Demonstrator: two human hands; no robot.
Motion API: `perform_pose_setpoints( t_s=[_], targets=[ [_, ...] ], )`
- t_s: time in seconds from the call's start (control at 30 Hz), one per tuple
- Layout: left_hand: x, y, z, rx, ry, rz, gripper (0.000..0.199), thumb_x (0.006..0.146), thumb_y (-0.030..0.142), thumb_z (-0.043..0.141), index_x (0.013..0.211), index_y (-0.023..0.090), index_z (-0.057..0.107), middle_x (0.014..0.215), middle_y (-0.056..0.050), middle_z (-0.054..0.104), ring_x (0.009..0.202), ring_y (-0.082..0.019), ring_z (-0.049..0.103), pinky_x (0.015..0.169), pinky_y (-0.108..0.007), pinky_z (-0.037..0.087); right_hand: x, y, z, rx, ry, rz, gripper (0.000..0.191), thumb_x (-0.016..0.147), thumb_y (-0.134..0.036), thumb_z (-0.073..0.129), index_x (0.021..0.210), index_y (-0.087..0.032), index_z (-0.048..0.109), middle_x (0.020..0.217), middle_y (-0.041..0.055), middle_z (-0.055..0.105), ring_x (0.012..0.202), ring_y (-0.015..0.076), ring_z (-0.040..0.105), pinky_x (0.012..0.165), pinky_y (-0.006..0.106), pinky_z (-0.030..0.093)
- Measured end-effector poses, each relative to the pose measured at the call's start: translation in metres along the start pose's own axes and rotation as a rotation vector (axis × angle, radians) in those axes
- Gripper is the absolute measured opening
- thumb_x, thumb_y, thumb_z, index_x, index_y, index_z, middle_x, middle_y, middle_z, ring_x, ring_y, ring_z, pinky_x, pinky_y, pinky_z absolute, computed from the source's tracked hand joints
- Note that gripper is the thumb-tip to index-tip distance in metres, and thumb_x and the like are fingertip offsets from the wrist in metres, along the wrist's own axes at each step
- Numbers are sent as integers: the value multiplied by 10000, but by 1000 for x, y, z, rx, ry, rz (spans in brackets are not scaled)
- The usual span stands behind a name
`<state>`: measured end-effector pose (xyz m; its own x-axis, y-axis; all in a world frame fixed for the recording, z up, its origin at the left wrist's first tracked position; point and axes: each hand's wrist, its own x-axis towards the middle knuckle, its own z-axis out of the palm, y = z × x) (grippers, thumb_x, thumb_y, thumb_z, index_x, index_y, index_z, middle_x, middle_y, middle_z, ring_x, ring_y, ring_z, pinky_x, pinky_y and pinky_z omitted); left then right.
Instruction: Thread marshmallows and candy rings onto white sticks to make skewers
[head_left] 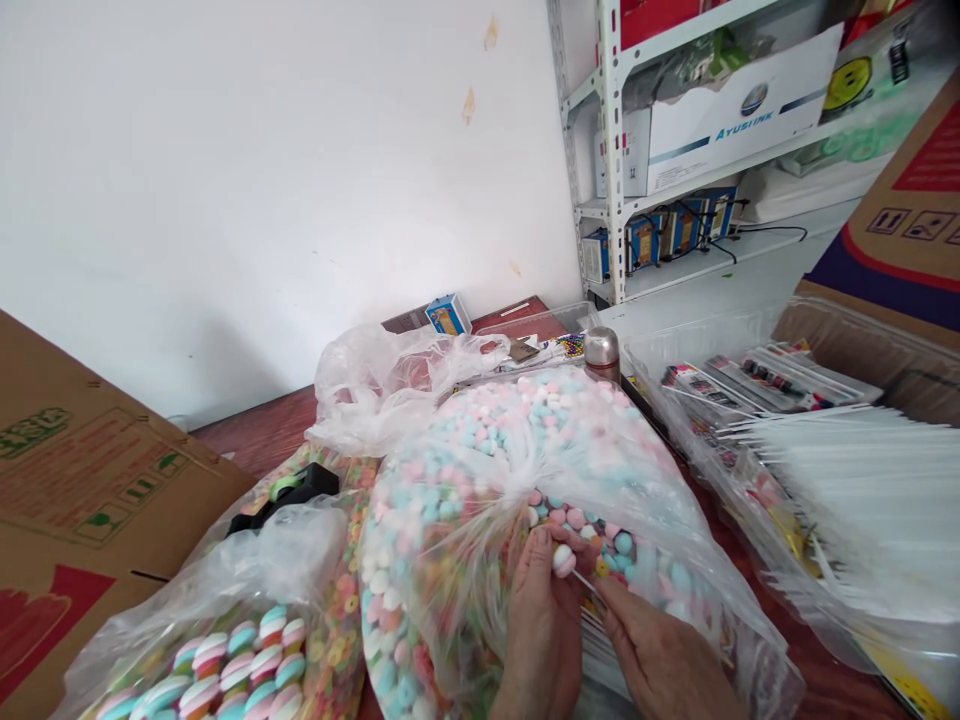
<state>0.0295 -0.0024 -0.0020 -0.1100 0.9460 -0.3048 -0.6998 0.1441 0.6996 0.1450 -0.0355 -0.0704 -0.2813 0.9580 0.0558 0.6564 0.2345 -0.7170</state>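
A small pink-and-white marshmallow ball (563,561) is between the thumb and curled fingers of my left hand (541,625). My right hand (656,640), closed at the fingertips, grips a thin white stick (586,580) whose tip meets the ball. Both hands are over the opening of a large clear plastic bag (465,480) full of pink, blue and white marshmallow balls. Loose balls (622,543) show in the opening just beyond my fingers. The left palm is partly hidden, so other things in it cannot be made out.
Left of the big bag lie a bag of striped marshmallows (251,665), a black tape dispenser (300,490) and a cardboard box (97,510). At right, a clear plastic bin (697,470) holds many white sticks (855,500). Behind stand a metal flask (601,352) and a shelf (611,150).
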Motion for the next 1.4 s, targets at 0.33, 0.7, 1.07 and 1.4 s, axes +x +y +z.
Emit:
perform_pose_setpoints(
  t_s=[0.33,0.7,1.07,1.4],
  targets=[
    [7,-19,-17,319,11,35,377,910,485,558,1045,170,714,1094,-119,709,1025,-258,663,872,-359,516,40,-18,-22,-84,-6,93,291,990,-271,371,948,-255,659,962,29,760,853,198,715,669,253,443],
    [66,-13,-14,1989,-235,623,239,886,79,500,988,151,703,990,-138,672,999,-320,588,939,-498,429,91,8,-25,-167,88,150,322,934,-136,392,1087,-177,673,1043,115,752,949,230,691,789,294,437],
    [33,7,-30,1521,-236,590,153,905,134,521,927,212,650,910,-73,670,851,-228,615,790,-336,472,50,13,-29,55,254,226,339,891,-378,467,1033,-157,681,962,147,752,853,308,700,740,387,490],
    [10,22,-30,618,-319,-88,190,771,358,784,799,185,711,686,-23,686,628,-148,617,636,-248,460,41,1,-17,553,296,167,415,864,-502,550,1073,-167,676,821,67,764,727,231,713,603,304,556]
  ],
)
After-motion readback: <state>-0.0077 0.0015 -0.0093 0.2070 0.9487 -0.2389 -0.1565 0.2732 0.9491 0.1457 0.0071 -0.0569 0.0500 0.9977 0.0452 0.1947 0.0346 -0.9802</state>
